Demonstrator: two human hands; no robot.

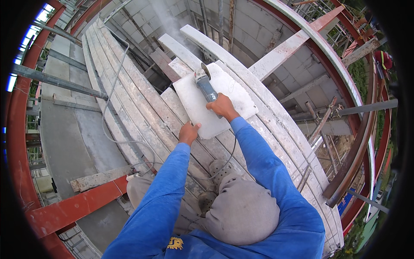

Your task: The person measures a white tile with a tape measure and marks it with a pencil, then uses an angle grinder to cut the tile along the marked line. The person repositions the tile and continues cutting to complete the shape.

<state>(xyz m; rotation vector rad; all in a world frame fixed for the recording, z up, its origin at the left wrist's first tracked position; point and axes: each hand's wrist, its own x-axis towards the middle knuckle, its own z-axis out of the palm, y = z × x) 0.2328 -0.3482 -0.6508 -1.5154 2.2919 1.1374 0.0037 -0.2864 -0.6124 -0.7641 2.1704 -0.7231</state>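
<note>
My right hand [223,106] is wrapped round the body of an angle grinder [207,91], whose dark disc [205,71] points away from me. Under the grinder lies a pale, flat white board [235,93], dusty and resting across the planks. The disc is close to the board's far edge; whether it touches I cannot tell. My left hand [189,133] is closed at the board's near left edge, gripping it with the thumb toward the board. A grey power cord [235,149] runs from the grinder back past my feet.
Dusty planks [142,114] form the platform, with gaps between some of them. A red steel beam [86,205] crosses at the lower left. Metal poles [64,82] stick in from the left. Beyond the platform's far edge rises a grey block wall [258,26]. Dust [170,19] hangs ahead.
</note>
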